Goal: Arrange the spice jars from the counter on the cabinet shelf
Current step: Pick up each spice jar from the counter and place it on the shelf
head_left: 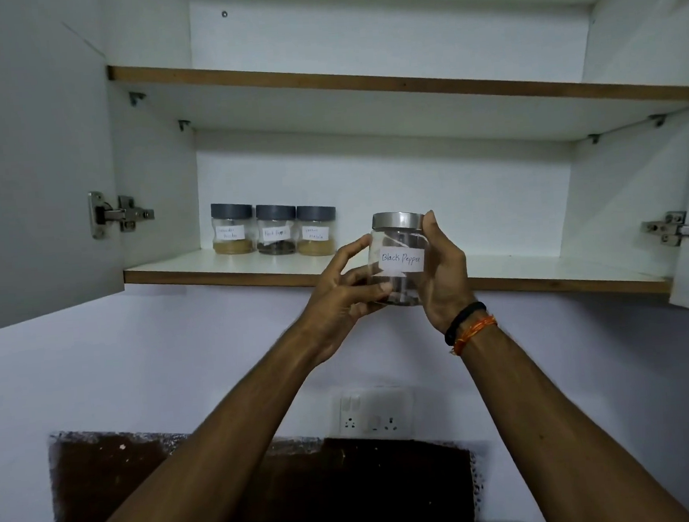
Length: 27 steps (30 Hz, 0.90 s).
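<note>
**Asha:** Forearms fill the bottom of the head view, both rising toward the middle. Past them, at about six o'clock, a dark panel [269, 498] sits on the wall with a switch and socket plate [371, 411] just above it.

**Ravi:** And the hands themselves?

**Asha:** Left hand [343, 289] has its fingers curled round the lower left side of the Black Pepper jar [397, 257], thumb across the front. Right hand [443, 274] is wrapped round the right side, thumb tip up against the steel lid [398, 220]. Both are clamped on it. A wristband [465, 323] and an orange thread sit on the right wrist.

**Ravi:** Where is the jar, then?

**Asha:** Near the centre, held in the air in front of the lower shelf [539, 277]; its base looks level with or just below the front edge, so not yet resting on the board. Three grey-lidded jars [275, 231] stand in a touching row at about ten o'clock from it, near the shelf's left end.

**Ravi:** What could go wrong?

**Asha:** My guess: the base could catch the shelf lip if pushed in without lifting first, jolting the jar. Smooth clear walls may slip in the fingers. Sliding it left too eagerly could knock the nearest small jar, and since those touch, the row would shift together. The open doors, hinges [121, 213] at nine and three o'clock, look well clear.
</note>
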Tool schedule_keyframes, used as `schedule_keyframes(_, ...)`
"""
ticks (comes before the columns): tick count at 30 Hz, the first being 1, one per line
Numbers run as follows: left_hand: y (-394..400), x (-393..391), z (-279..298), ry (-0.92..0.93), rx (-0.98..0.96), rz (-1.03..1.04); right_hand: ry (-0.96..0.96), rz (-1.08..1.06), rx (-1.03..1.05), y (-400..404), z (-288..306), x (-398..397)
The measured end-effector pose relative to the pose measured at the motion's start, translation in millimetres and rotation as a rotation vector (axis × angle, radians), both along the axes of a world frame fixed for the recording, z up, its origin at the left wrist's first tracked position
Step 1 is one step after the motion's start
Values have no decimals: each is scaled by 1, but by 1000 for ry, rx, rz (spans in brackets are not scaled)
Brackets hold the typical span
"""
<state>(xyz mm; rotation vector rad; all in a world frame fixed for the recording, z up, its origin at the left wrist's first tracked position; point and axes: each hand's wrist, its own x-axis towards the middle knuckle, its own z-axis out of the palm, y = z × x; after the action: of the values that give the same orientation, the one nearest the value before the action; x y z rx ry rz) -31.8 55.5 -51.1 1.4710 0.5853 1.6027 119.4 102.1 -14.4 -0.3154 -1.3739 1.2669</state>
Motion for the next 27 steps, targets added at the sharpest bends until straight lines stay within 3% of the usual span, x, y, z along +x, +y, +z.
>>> schedule_keyframes(7, 14, -5, 54, 169, -68, 194, 9, -31, 90, 12, 3, 7)
schedule_keyframes(13, 26, -7, 86, 410, -53, 235, -8, -50, 136, 20, 12, 10)
schedule_keyframes(21, 45, -6, 116, 497, -24, 308, -127, -126, 246, 34, 32, 6)
schedule_keyframes(25, 53, -9, 128, 511, 4, 397, -155, -432, 137, 51, 39, 1)
schedule_keyframes(27, 57, -11, 134, 508, -1, 427, -314, -665, 128, 64, 41, 0)
